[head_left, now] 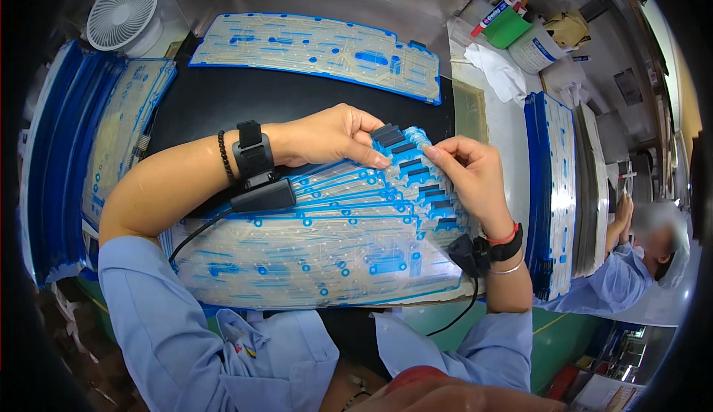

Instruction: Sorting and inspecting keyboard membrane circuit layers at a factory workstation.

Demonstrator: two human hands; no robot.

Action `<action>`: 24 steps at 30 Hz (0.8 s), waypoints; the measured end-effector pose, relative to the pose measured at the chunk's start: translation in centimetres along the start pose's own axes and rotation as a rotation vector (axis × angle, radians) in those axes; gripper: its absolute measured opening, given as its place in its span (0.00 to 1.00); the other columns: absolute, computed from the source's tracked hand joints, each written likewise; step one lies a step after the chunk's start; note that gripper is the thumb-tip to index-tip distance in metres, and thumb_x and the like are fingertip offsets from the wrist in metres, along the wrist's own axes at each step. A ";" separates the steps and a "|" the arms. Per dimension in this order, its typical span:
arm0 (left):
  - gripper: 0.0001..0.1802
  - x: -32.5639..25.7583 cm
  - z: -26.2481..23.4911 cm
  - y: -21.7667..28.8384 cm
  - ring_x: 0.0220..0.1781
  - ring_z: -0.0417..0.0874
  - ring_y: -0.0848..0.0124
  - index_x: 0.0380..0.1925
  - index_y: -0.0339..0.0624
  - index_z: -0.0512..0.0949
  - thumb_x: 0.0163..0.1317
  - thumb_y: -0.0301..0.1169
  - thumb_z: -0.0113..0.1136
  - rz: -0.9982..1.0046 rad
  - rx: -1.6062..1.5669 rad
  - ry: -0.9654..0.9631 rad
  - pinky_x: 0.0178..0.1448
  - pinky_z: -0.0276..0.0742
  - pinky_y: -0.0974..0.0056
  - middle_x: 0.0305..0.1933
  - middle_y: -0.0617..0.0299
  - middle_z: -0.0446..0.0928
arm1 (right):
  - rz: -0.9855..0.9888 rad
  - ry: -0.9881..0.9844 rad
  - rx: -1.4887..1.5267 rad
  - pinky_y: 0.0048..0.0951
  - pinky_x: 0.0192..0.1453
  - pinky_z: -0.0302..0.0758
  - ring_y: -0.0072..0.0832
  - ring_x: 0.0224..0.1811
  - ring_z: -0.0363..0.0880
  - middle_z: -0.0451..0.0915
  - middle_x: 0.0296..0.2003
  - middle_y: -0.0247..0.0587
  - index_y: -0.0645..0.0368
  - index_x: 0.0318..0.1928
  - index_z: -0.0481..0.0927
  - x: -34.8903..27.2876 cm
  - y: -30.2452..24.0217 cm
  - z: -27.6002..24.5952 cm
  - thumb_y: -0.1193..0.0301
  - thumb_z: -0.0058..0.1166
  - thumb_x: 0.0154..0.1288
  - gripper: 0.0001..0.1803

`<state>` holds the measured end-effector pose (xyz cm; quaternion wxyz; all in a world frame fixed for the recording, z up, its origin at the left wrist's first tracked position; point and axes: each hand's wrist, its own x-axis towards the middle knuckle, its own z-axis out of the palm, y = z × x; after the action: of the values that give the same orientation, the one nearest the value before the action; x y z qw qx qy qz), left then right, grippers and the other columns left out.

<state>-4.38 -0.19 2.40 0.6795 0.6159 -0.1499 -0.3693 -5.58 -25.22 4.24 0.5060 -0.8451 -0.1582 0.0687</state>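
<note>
Clear plastic circuit sheets with blue borders, like keyboard membranes (312,252), lie fanned in a stack in front of me. Their overlapping dark-tipped connector tabs (434,193) form a stepped row at the right end. My left hand (342,139) is closed on the upper tabs, thumb on top and fingers behind. Just right of it, my right hand (468,171) pinches the edge of the tabs between thumb and fingers. Fingertips of both hands are partly hidden behind the sheets. Each wrist wears a strap with a small black cabled device.
A single membrane sheet (312,50) lies at the back of the black mat (215,108). Stacked sheets stand at left (67,159) and right (553,189). A white fan (122,12), a white tub (533,50) and a white cloth (496,70) sit farther back. Another person (620,282) is at right.
</note>
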 end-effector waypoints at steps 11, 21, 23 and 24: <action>0.18 -0.2 -0.2 -0.3 0.34 0.85 0.77 0.48 0.36 0.79 0.58 0.28 0.66 -0.018 0.004 0.005 0.40 0.78 0.75 0.37 0.55 0.85 | -0.065 -0.031 -0.066 0.18 0.28 0.68 0.15 0.24 0.74 0.81 0.23 0.34 0.66 0.32 0.84 -0.8 -0.2 -0.6 0.70 0.61 0.61 0.09; 0.15 0.0 0.2 -0.1 0.32 0.85 0.77 0.44 0.37 0.81 0.57 0.30 0.67 -0.013 0.066 0.043 0.38 0.77 0.76 0.34 0.56 0.85 | 0.045 -0.029 -0.069 0.17 0.25 0.64 0.13 0.22 0.71 0.79 0.21 0.31 0.64 0.28 0.83 0.0 -0.4 0.0 0.68 0.63 0.60 0.10; 0.15 -0.1 0.2 -0.1 0.31 0.85 0.78 0.44 0.37 0.81 0.57 0.30 0.67 -0.030 0.066 0.044 0.37 0.77 0.76 0.34 0.56 0.85 | 0.040 -0.033 -0.029 0.17 0.26 0.64 0.13 0.24 0.71 0.79 0.22 0.31 0.65 0.30 0.83 -0.3 -0.3 0.1 0.69 0.62 0.61 0.10; 0.15 0.1 0.1 -0.2 0.31 0.85 0.77 0.43 0.37 0.82 0.56 0.30 0.68 -0.032 0.053 0.039 0.37 0.78 0.76 0.34 0.55 0.85 | 0.040 -0.033 -0.031 0.17 0.26 0.64 0.13 0.24 0.71 0.79 0.22 0.31 0.65 0.30 0.83 -0.4 -0.2 0.0 0.69 0.62 0.61 0.10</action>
<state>-4.44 -0.25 2.21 0.6599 0.6430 -0.1364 -0.3639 -6.00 -25.24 4.43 0.4889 -0.8545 -0.1506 0.0902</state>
